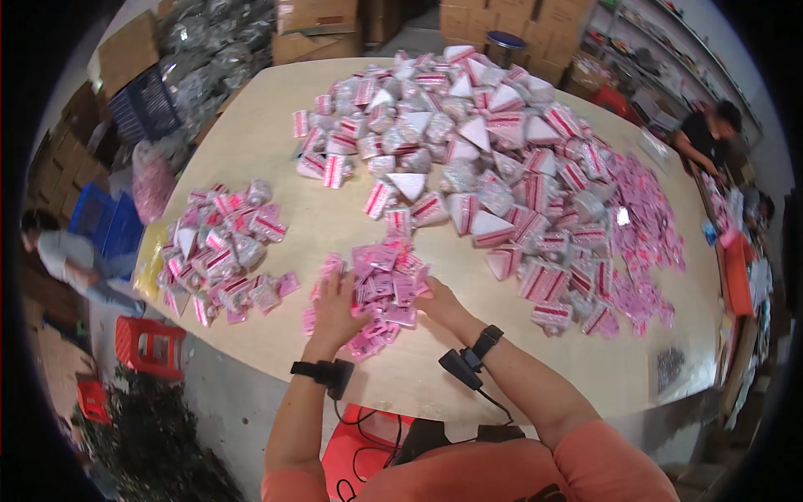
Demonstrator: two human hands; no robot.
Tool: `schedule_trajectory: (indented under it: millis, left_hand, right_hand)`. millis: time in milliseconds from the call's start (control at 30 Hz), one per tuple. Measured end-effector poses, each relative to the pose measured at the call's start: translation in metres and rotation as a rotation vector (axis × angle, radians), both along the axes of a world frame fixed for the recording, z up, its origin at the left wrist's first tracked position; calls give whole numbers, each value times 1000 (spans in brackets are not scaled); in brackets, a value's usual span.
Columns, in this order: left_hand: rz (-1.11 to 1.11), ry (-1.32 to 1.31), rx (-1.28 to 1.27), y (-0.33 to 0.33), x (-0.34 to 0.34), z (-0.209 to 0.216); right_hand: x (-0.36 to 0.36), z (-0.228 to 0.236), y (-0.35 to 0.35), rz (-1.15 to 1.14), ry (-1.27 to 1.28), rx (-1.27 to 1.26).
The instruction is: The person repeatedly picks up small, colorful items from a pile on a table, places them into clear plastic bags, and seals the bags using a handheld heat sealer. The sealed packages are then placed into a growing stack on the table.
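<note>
In front of me on the table lies a heap of small pink printed cards or packets [383, 289]. My left hand [336, 314] rests against its left side, fingers stretched out and apart. On the right side, my right hand [445, 305] touches the edge of the heap with its fingers loosely extended; some fingertips are hidden by the cards. Neither hand grips anything that I can see. Just beyond the heap begins a large pile of clear-wrapped, wedge-shaped white pieces with pink stripes [489, 226].
Left on the pale table [335, 209] sits a smaller pile of wrapped pieces with pink cards [222, 251]. More pink packets [644, 243] spread at the right. Red stools [150, 347] stand left on the floor. One person [75, 263] is at left, another [707, 138] at far right.
</note>
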State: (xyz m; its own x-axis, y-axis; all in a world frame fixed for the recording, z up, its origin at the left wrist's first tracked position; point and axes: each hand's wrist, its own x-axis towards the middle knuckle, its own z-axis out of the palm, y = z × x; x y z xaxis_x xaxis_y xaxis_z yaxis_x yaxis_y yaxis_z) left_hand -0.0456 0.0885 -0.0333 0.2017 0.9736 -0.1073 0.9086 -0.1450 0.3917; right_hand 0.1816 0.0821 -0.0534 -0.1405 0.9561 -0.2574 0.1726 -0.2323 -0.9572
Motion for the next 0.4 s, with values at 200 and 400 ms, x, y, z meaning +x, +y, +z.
schedule_trajectory:
  millis: [200, 400]
  left_hand:
    - [47, -63, 198, -27, 9, -4]
    - [35, -42, 364, -62, 26, -21]
  right_hand:
    - [58, 34, -39, -12, 100, -139]
    - [68, 0, -43, 44, -57, 137]
